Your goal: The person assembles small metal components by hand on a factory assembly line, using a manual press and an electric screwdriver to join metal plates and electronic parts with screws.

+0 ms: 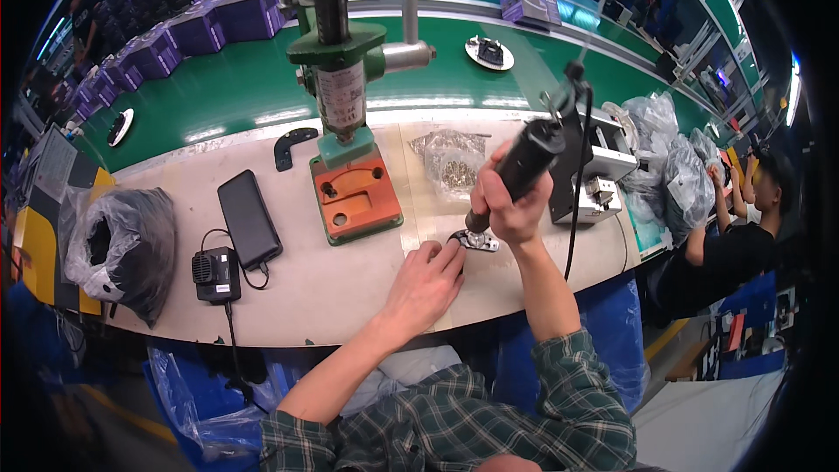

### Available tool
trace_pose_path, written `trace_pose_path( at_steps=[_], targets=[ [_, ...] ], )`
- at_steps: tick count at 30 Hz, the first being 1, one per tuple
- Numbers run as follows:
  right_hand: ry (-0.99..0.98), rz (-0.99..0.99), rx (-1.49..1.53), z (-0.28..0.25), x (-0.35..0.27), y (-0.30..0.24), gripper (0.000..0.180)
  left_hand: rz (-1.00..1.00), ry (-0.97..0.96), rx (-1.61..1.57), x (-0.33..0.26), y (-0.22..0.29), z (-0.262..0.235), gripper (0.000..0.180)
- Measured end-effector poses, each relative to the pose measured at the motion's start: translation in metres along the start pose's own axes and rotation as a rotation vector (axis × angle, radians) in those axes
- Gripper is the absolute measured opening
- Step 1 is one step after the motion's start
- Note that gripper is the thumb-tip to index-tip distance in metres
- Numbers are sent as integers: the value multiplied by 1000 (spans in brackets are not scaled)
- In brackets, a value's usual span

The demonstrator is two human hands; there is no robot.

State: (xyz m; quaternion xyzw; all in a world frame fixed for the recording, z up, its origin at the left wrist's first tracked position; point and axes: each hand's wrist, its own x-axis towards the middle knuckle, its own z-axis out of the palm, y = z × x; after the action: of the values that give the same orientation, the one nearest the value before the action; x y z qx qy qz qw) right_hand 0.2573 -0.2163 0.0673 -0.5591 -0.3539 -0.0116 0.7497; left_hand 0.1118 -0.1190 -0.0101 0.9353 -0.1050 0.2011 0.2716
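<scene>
My right hand [511,201] grips a black electric screwdriver [529,157] held upright, its tip down on a small metal part [476,240] lying on the beige workbench [350,297]. A cable [578,166] runs up from the screwdriver's top. My left hand [426,284] rests flat on the bench, its fingertips touching the left side of the metal part and steadying it.
An orange fixture plate [354,197] sits under a green press [341,61]. A dark phone [249,218], a small black box [216,275], a bag of screws [450,162], a grey machine [594,179] and a black-filled bag [122,249] surround me. Behind runs a green conveyor [236,87]. Another person [743,227] works at right.
</scene>
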Motion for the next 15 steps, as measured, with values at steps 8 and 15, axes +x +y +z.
trace_pose_path(
  at_steps=[8, 15],
  targets=[
    [-143, -83, 33, -11, 1, 9, 22, -16, 17, -22, 4, -4, -1, 46],
    [-72, -55, 281, -9, -3, 10, 35, -17, 20, 10, 6, -7, -6, 46]
  ],
)
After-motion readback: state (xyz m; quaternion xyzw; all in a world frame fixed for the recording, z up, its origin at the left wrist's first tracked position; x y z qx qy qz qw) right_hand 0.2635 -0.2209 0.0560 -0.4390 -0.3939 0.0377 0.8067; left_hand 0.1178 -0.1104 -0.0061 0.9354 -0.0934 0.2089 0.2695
